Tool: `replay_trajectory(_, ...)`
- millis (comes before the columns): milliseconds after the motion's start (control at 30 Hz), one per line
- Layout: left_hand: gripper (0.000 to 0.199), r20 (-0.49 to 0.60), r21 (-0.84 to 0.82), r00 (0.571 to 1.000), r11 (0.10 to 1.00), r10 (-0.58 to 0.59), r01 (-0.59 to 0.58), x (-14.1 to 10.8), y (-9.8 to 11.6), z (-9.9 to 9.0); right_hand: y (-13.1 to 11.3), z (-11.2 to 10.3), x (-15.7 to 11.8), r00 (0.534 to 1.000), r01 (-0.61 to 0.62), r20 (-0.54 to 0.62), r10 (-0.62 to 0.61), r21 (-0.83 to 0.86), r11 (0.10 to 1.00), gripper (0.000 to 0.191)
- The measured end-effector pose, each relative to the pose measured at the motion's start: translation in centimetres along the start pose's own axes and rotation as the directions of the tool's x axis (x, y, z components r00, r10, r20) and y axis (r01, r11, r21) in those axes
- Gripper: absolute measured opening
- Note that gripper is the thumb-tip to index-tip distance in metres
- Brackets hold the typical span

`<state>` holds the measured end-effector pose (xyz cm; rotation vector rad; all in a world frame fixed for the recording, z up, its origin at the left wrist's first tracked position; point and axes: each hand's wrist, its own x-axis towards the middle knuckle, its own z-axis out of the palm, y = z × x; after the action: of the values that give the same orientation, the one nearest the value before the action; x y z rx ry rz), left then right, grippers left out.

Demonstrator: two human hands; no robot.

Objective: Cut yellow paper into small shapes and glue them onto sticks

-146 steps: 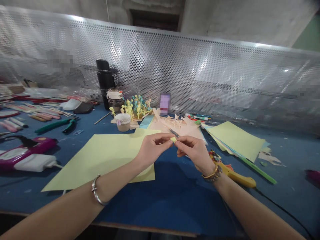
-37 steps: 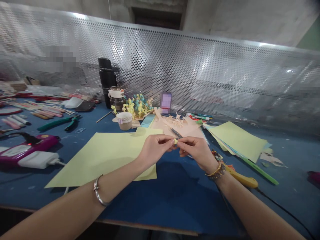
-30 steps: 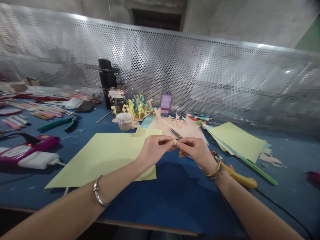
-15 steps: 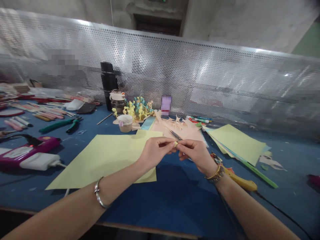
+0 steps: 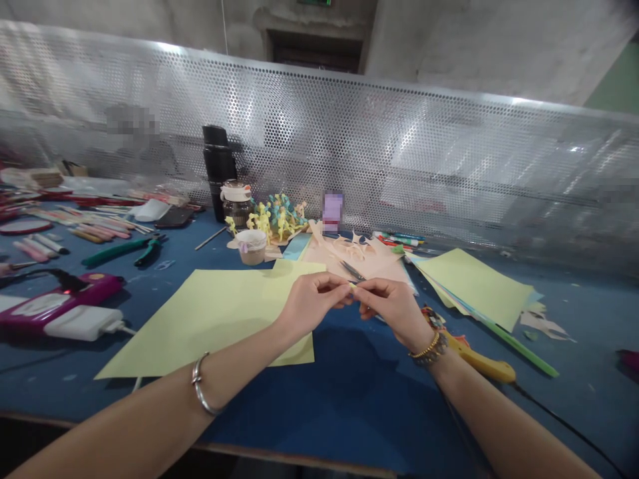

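Between my fingertips is a small pale yellow piece [image 5: 352, 286], mostly covered, possibly paper or foam. My left hand [image 5: 312, 299] pinches it from one side, and my right hand [image 5: 392, 303] pinches it from the other. Both hands are closed and meet above the blue table. A large pale yellow sheet [image 5: 214, 313] lies under and beside my left forearm. Just beyond the fingertips, scissors [image 5: 352, 270] rest by a peach sheet [image 5: 389, 266] with cut scraps on it.
Little yellow and teal figures [image 5: 279, 216] stand behind a small cup [image 5: 251, 247], near a jar [image 5: 236, 206] and a black bottle [image 5: 217, 169]. Left are green-handled pliers [image 5: 117, 253] and a purple power strip [image 5: 94, 289]. A yellow-handled corded tool [image 5: 479, 362] lies beside my right wrist.
The yellow piece shows less between my fingertips than before, as the fingers have closed further over it. Both hands stay in nearly the same place.
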<state>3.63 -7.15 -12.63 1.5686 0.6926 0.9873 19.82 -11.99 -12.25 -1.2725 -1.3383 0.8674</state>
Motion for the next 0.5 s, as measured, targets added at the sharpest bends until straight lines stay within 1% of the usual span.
replay_trajectory(167, 0.021, -0.023, 0.005, 1.000, 1.000, -0.010, 0.010, -0.03, 0.11, 0.04, 0.29, -0.16, 0.11, 1.000, 0.000, 0.023, 0.001, -0.043, 0.999, 0.032)
replay_trajectory(367, 0.021, 0.004, 0.059, 1.000, 0.998, 0.005, -0.005, -0.11, 0.38, 0.07, 0.38, -0.14, 0.17, 1.000, 0.022, 0.001, -0.022, -0.077, 0.997, 0.027)
replay_trajectory(500, 0.019, 0.004, 0.029, 0.999, 0.999, -0.037, 0.037, 0.03, 0.43, 0.07, 0.03, -0.02, 0.05, 1.000, 0.025, -0.002, -0.025, -0.078, 0.997, 0.026)
